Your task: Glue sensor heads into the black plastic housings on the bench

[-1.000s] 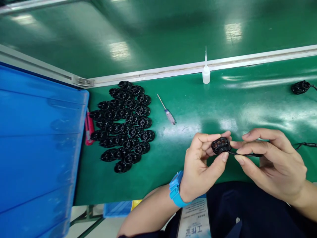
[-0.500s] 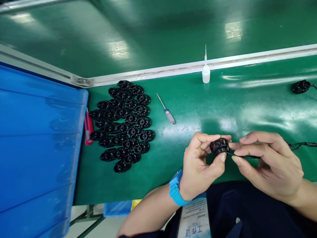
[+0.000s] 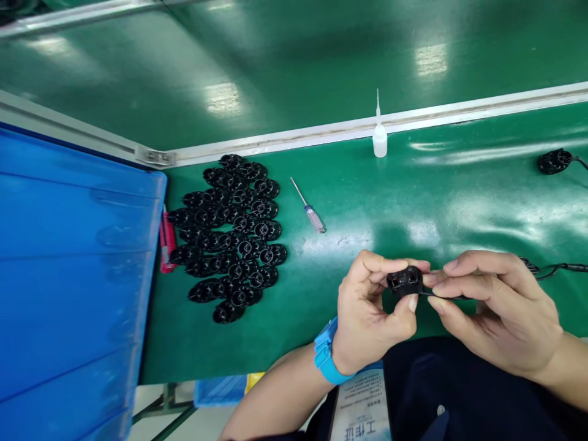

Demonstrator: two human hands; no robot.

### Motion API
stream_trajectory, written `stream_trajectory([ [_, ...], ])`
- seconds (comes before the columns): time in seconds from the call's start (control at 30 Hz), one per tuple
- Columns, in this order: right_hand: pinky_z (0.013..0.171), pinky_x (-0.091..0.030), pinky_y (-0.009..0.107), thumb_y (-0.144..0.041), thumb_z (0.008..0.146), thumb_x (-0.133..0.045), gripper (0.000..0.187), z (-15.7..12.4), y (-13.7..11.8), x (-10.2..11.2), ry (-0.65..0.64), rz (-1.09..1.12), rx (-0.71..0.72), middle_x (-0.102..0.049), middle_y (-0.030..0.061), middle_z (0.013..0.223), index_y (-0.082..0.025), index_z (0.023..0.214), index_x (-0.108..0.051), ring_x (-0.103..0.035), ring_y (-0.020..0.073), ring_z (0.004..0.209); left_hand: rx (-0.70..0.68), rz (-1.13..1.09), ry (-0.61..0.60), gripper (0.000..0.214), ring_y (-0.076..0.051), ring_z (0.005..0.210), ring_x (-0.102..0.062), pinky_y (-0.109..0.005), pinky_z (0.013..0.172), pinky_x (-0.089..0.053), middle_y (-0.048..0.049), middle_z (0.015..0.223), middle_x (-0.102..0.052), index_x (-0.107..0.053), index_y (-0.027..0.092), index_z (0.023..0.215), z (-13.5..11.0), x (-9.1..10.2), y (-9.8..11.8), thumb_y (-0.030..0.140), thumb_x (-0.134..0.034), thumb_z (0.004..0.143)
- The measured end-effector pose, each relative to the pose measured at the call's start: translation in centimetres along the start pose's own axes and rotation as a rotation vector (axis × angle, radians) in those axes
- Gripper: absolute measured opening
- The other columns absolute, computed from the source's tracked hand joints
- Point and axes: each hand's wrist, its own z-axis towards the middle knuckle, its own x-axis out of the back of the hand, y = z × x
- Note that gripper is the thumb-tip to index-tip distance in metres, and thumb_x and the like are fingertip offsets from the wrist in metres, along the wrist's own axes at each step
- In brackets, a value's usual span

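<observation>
Head view: left hand (image 3: 373, 309) pinches the part (image 3: 405, 282), right hand (image 3: 508, 315) its cord (image 3: 460, 298), apparently adjusting it; next calls for steadiness.

On the badge (image 3: 362, 404) at my front I can read 3 large Chinese characters, 工作证, close to the bottom edge of my view; the smaller lines of print above them are too tiny for me to make out.

parts (image 3: 225, 242) bunched left on the bench (image 3: 349, 196), screwdriver (image 3: 314, 218) just right of them, bottle (image 3: 380, 142) further back, held piece (image 3: 404, 283) up front
</observation>
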Motion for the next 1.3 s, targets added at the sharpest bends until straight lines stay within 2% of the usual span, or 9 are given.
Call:
stream_trajectory([
  [0.1, 0.086, -0.063, 0.016, -0.009, 0.087, -0.073, 0.011, 0.0, 0.0, 0.0, 0.003, -0.004, 0.029, -0.067, 0.0029, 0.099, -0.018, 0.093, -0.069, -0.071, 0.0090, 0.087, -0.019, 0.001, 0.002, 0.036, -0.016, 0.102, -0.078, -0.023, 0.088, -0.062, -0.0037, 0.115, -0.080, -0.061, 0.023, 0.110, -0.1, 0.0, 0.0, 0.004, -0.073, 0.082],
  [0.27, 0.086, -0.061, 0.014, -0.008, 0.086, -0.073, 0.012, 0.0, 0.0, 0.1, 0.003, -0.011, 0.049, -0.067, 0.0024, 0.098, -0.018, 0.092, -0.069, -0.072, 0.0086, 0.085, -0.032, -0.005, -0.004, 0.035, -0.015, 0.101, -0.078, -0.025, 0.089, -0.062, -0.0026, 0.114, -0.079, -0.060, 0.023, 0.110, -0.1, -0.1, -0.2, 0.004, -0.072, 0.084],
  [0.57, 0.093, -0.059, 0.013, -0.008, 0.087, -0.072, 0.013, 0.0, 0.1, 0.6, -0.006, -0.006, 0.110, -0.066, 0.0021, 0.101, -0.017, 0.096, -0.070, -0.072, 0.0072, 0.087, -0.094, 0.075, -0.113, 0.031, -0.022, 0.107, -0.077, -0.033, 0.090, -0.064, -0.0100, 0.120, -0.078, -0.055, 0.023, 0.115, 0.0, 0.6, -0.2, 0.016, -0.072, 0.089],
  [0.7, 0.094, -0.057, 0.011, -0.010, 0.087, -0.072, 0.010, 0.0, 0.0, 0.8, 0.007, -0.037, 0.126, -0.068, 0.0013, 0.097, -0.018, 0.094, -0.071, -0.072, 0.0066, 0.085, -0.150, 0.062, -0.144, 0.039, -0.021, 0.108, -0.077, -0.032, 0.091, -0.063, -0.0091, 0.122, -0.077, -0.054, 0.024, 0.117, 0.0, 0.8, -0.4, 0.016, -0.077, 0.086],
  [0.9, 0.097, -0.057, 0.011, -0.010, 0.090, -0.070, 0.012, -0.7, -0.2, 0.9, 0.004, -0.027, 0.110, -0.071, 0.0003, 0.095, -0.019, 0.097, -0.072, -0.074, 0.0065, 0.087, -0.228, 0.087, -0.153, 0.039, -0.019, 0.105, -0.076, -0.030, 0.090, -0.063, -0.0061, 0.116, -0.078, -0.055, 0.024, 0.116, 0.2, 0.8, -0.5, 0.015, -0.077, 0.084],
  [1.1, 0.087, -0.064, 0.016, -0.011, 0.087, -0.072, 0.027, -1.6, 0.0, 0.8, -0.019, 0.026, 0.087, -0.075, -0.0021, 0.099, -0.025, 0.110, -0.073, -0.075, 0.0096, 0.087, -0.285, 0.093, -0.156, 0.044, -0.019, 0.107, -0.076, -0.030, 0.092, -0.063, -0.0030, 0.112, -0.079, -0.056, 0.024, 0.116, 0.4, 0.6, -0.2, 0.010, -0.078, 0.081],
  [1.3, 0.083, -0.067, 0.021, -0.011, 0.089, -0.069, 0.028, -2.1, 0.2, 0.2, 0.006, 0.114, 0.067, -0.074, -0.0022, 0.096, -0.026, 0.113, -0.072, -0.077, 0.0123, 0.083, -0.284, 0.181, -0.101, 0.041, -0.021, 0.096, -0.079, -0.033, 0.079, -0.066, -0.0023, 0.106, -0.080, -0.057, 0.028, 0.112, 0.0, 0.6, -0.2, 0.017, -0.080, 0.079],
])
